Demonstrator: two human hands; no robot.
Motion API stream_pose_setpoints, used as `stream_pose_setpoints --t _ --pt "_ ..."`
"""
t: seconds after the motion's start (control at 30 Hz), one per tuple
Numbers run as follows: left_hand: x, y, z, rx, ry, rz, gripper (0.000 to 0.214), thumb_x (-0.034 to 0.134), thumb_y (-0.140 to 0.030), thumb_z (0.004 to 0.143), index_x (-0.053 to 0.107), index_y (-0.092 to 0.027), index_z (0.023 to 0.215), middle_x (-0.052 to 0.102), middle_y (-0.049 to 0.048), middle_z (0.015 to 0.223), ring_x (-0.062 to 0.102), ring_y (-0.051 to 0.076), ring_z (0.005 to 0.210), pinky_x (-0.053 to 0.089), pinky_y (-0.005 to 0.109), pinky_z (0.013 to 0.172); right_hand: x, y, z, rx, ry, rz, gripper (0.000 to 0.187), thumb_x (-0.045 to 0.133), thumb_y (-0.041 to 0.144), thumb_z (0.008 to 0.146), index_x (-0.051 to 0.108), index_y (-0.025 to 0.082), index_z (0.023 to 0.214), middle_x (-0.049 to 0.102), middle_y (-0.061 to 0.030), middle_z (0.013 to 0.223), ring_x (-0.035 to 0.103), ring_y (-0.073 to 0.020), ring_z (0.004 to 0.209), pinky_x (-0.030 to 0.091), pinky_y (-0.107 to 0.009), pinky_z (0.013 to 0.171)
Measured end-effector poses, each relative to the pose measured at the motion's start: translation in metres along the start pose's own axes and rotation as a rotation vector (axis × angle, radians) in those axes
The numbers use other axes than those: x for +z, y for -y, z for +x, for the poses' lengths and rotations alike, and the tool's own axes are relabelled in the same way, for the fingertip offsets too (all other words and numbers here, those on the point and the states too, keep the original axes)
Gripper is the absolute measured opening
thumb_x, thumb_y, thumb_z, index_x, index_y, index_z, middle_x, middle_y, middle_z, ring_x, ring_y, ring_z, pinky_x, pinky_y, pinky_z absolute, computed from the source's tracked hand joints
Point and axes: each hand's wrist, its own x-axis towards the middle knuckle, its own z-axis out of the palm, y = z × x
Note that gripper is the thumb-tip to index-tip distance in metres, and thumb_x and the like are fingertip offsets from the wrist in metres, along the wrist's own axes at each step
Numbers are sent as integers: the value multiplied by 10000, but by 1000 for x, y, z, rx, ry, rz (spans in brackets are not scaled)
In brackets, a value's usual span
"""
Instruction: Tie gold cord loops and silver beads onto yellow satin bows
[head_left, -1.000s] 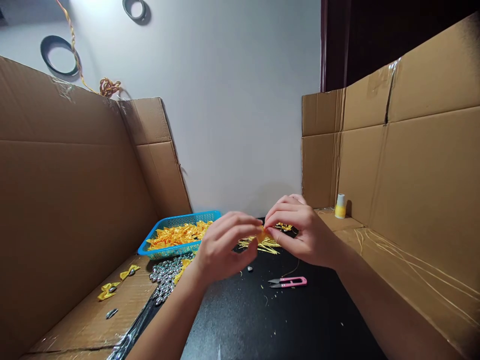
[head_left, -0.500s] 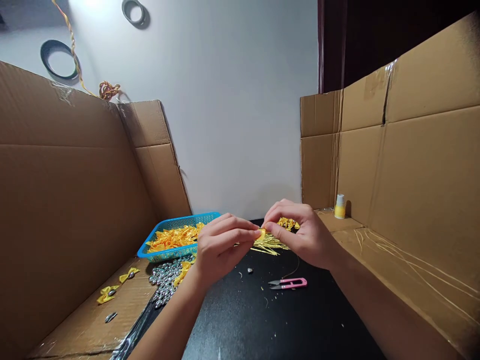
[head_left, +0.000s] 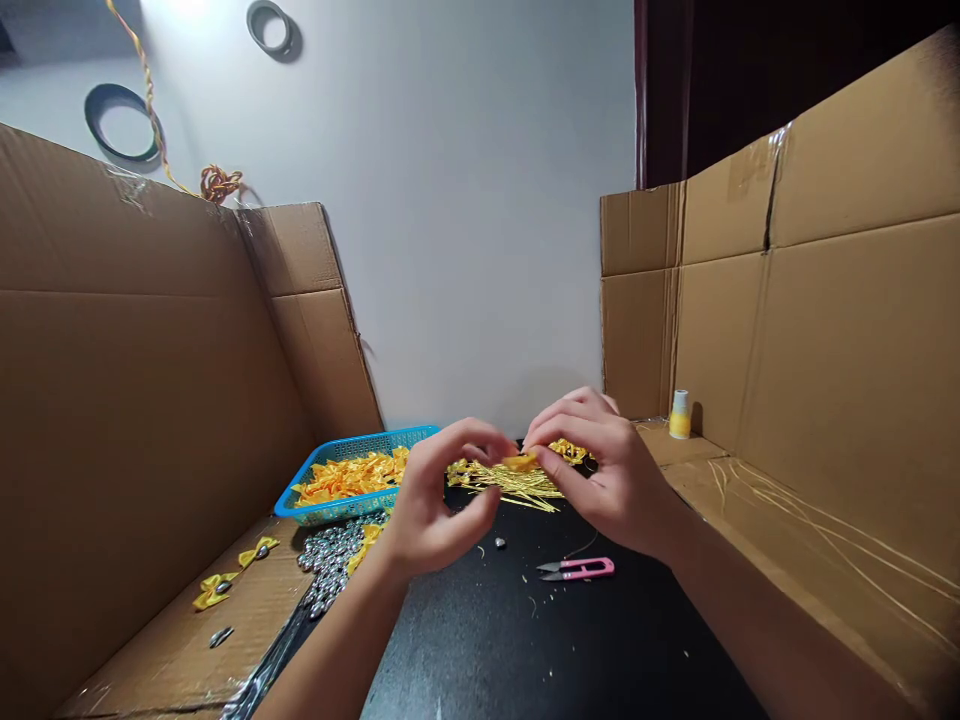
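Pink snips [head_left: 570, 570]: landmark. Yellow ribbon piece [head_left: 519, 462], one: beyond the snips, pinched by the right hand [head_left: 592, 460]. Left hand [head_left: 446, 490]: beyond-left of them, thumb spread; ribbon contact, I cannot tell remotely. Blue basket [head_left: 315, 514]: farther left.

Open near tabletop [head_left: 480, 650], snips [head_left: 590, 568] beyond, basket [head_left: 322, 513] left

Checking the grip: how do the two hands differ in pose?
The left hand has its thumb clear of its fingers; the right hand pinches the yellow piece. The left hand is nearer the blue basket, the right hand nearer the spool. Both are above the black table.
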Motion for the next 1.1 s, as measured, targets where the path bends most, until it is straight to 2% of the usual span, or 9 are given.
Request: stream_pose_setpoints --t 0.1,0.27,0.37,0.47,0.53,0.63,0.83,0.93,1.1 --pt "3 -1 0 -295 108 -290 353 466 -476 904 482 -195 1118 670 81 828 654 170 687 553 279 549 3 -4 -2 -129 -69 -146 114 554 193 868 624 239 791 689 11 896 532 -193 898 322 -400 854" --pt "3 1 1 -432 177 -425 291 438 -424 933 490 -202 1114 666 61 734 650 159 614 553 274 531 5 -10 -4 -277 -64 -238 149 519 211 903 642 266 839 672 16 974 500 -190 939 312 -390 882" --pt "2 3 2 -558 269 -735 360 380 -474 933 535 -195 1099 673 99 785 662 181 660 567 295 546 6 -14 -5 -341 -71 -292 178 487 238 921 644 285 850 669 20 954 491 -186 919 317 -379 898" --pt "3 4 1 -746 267 -1038 269 478 -384 911 571 -194 1076 653 71 795 659 155 685 576 255 558 8 -18 -6 -427 -142 -376 177 482 260 922 643 296 860 672 24 921 483 -182 885 309 -383 922" --pt "5 4 1 -843 265 -1174 253 534 -345 891 581 -193 1088 638 56 823 655 144 704 587 245 558 9 -21 -6 -491 -210 -432 154 499 267 918 640 291 860 675 27 902 484 -176 866 299 -388 939" --pt "8 2 1 -905 271 -1301 292 549 -409 883 609 -195 1072 626 53 835 645 142 703 599 259 535 11 -23 -8 -550 -277 -510 136 518 247 914 633 296 861 683 38 862 486 -162 840 295 -380 938" --pt "12 -3 3 -953 89 -1094 267 742 -258 744 674 -152 980 598 16 734 582 84 590 564 192 495 12 -25 -8 -557 -275 -506 152 507 185 905 618 287 886 695 45 815 494 -156 815 308 -379 917" --pt "14 -5 3 -873 -6 -903 297 783 -217 695 688 -153 969 612 -2 685 572 68 573 535 170 522 13 -27 -6 -467 -263 -364 100 537 205 886 606 277 882 685 31 823 509 -161 813 336 -379 874" --pt "16 -9 2 -742 -24 -737 303 766 -201 716 685 -161 1005 601 -25 608 579 66 553 496 179 557 12 -26 -3 -351 -249 -162 94 538 174 864 587 234 811 646 2 810 534 -163 815 361 -364 792"
